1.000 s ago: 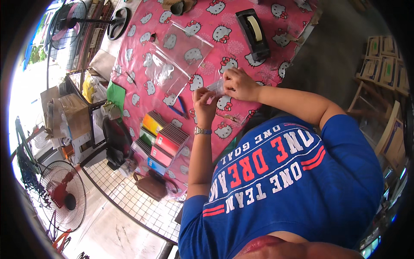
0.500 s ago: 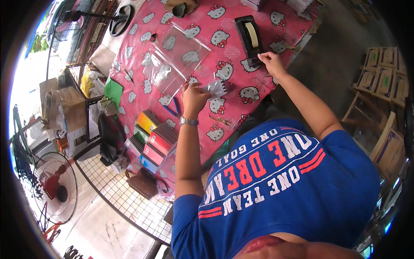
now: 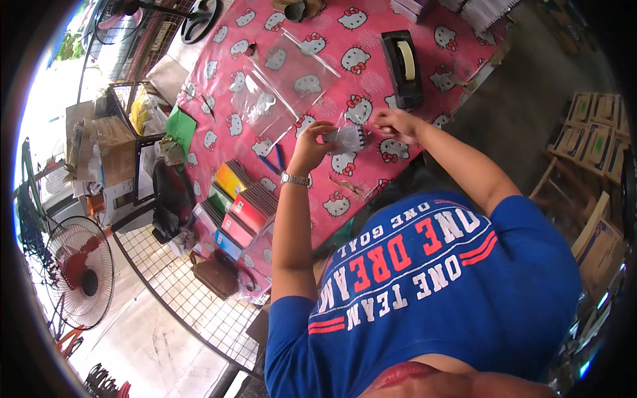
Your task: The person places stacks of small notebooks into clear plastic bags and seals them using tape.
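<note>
A person in a blue shirt works at a pink, cartoon-covered bench (image 3: pixel 361 178), the left hand (image 3: pixel 312 146) clamped on one end of a small spiral notepad (image 3: pixel 345 138), which lies between the two hands. Its black coil edge faces the right hand (image 3: pixel 398 125), which is apart from it across a narrow strip of bench and slightly farther from the wearer's body. The visible part of the pad reaches rightward from the left fingers, its coil running crosswise to that line; the covered end hides its full long axis. The right fingers are curled together, too blurred to tell whether they pinch anything. Just beyond them stands a black tape dispenser (image 3: pixel 413 83), its long axis pointing away from the person, its near end closer to the right hand than to the left.
</note>
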A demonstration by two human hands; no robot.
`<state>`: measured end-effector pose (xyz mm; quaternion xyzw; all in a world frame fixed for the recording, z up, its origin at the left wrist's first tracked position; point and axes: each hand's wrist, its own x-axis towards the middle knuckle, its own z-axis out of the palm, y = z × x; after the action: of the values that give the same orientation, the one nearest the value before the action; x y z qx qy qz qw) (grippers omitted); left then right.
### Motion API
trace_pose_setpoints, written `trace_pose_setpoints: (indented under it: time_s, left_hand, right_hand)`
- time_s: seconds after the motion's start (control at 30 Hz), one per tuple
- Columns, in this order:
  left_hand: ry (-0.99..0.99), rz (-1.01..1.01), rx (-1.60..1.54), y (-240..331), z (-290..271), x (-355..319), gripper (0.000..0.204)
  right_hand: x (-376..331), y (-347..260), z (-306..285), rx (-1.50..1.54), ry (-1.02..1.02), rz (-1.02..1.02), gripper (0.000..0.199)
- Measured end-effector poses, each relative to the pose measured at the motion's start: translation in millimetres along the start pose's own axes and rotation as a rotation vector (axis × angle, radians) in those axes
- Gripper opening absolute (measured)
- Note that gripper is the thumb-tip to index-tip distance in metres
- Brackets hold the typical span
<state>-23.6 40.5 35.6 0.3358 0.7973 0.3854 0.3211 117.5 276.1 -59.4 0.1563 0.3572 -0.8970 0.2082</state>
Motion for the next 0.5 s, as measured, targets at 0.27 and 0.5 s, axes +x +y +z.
trace_pose_setpoints:
  time_s: [0.27,0.5]
  left_hand:
    - [-0.095,-0.152,-0.009,9,0,5,0.034]
    - [0.162,0.072,-0.14,-11,28,-27,0.059]
  right_hand:
    - [102,-106,94,-1.84,-0.487,0.22,0.059]
    - [83,-40,1,-1.119,-0.071,0.057,0.063]
